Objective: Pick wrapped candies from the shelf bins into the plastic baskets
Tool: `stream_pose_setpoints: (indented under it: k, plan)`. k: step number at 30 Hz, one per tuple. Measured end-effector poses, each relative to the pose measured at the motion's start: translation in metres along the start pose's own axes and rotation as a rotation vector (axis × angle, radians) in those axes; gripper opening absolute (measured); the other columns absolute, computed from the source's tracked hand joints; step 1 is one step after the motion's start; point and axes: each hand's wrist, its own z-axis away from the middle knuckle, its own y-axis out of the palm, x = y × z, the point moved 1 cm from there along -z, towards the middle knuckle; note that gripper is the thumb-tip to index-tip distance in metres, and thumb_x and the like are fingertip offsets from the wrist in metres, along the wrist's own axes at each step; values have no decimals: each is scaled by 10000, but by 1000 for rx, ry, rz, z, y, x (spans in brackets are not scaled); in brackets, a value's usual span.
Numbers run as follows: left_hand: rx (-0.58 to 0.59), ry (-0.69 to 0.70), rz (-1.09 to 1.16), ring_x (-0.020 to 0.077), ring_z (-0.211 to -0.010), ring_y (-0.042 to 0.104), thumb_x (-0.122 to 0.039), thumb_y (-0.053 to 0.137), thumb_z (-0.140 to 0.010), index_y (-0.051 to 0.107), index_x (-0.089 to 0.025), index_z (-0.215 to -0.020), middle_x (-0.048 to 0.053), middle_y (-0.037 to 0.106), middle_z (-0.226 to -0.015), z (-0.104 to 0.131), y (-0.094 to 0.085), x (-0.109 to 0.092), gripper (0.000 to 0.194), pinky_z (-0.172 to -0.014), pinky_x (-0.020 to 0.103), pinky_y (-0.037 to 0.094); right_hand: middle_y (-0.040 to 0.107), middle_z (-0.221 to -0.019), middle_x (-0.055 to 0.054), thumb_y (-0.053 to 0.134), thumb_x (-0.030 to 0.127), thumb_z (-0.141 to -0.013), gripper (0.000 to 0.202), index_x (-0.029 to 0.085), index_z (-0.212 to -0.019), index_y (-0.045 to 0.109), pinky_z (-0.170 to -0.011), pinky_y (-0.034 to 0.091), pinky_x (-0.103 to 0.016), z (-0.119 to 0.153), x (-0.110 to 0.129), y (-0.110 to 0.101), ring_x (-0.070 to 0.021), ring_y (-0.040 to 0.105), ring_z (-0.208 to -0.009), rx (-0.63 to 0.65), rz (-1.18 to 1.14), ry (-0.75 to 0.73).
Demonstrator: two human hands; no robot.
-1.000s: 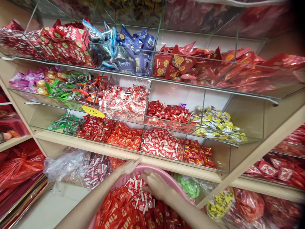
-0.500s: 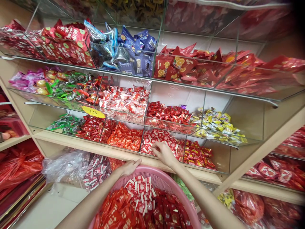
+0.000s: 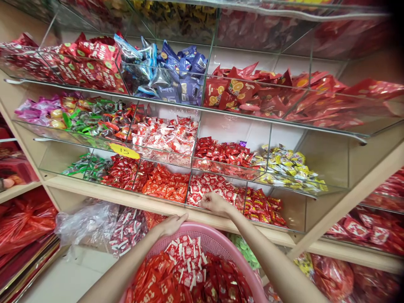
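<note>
The left hand (image 3: 171,225) lies on the far rim of a round pink plastic basket (image 3: 232,243), fingers mostly straight; I can't tell if it grips. In the basket, below the light wooden shelf edge (image 3: 104,194), are 3 kinds of candy: shiny orange-red packets (image 3: 156,282), shiny dark red packets (image 3: 229,277) and small red-and-white wrapped candies (image 3: 187,256). The right hand (image 3: 215,204), fingers curled in, is at the front of a shelf pile of red-and-white candies (image 3: 216,185); I can't tell if it holds any. A yellow paper tag (image 3: 124,150) says 15.
</note>
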Motion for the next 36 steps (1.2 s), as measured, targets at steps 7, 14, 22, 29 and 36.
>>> stream_pose_setpoints:
  k: [7, 14, 22, 29, 36]
  plan:
    - [28, 6, 47, 269, -1038, 522, -700, 223, -719, 633, -119, -968, 129, 609, -1091, -3, 1, 5, 754, -865, 296, 344, 527, -539, 43, 597, 176, -602, 59, 118, -611, 601, -488, 335, -180, -6, -4, -2, -61, 421, -499, 71, -86, 88]
    - [30, 39, 71, 262, -991, 546, -702, 189, -725, 642, -138, -954, 99, 615, -1093, -2, 1, 4, 759, -840, 280, 350, 575, -571, 33, 683, 238, -548, 168, 130, -657, 617, -545, 389, -201, -8, -7, -7, -81, 486, -546, 106, -170, 79]
    - [29, 14, 65, 267, -1003, 541, -696, 235, -719, 647, -139, -942, 107, 609, -1102, -2, 1, 5, 728, -841, 289, 353, 606, -685, -12, 653, 277, -619, 293, 108, -853, 601, -600, 426, -251, -2, -4, -25, -113, 530, -596, -17, -127, -68]
    - [23, 13, 65, 270, -1055, 514, -710, 241, -708, 644, -113, -952, 129, 614, -1087, -4, 2, 8, 761, -880, 293, 325, 585, -756, -6, 604, 199, -677, 186, 138, -853, 602, -624, 378, -224, -2, -14, -15, -111, 486, -663, -81, 264, -262]
    - [24, 31, 71, 269, -1056, 513, -695, 242, -720, 643, -122, -953, 121, 610, -1099, -3, 2, 8, 737, -879, 291, 329, 553, -760, 4, 605, 143, -659, 163, 151, -815, 563, -599, 328, -199, 0, -15, -9, -99, 454, -657, -55, 461, -336]
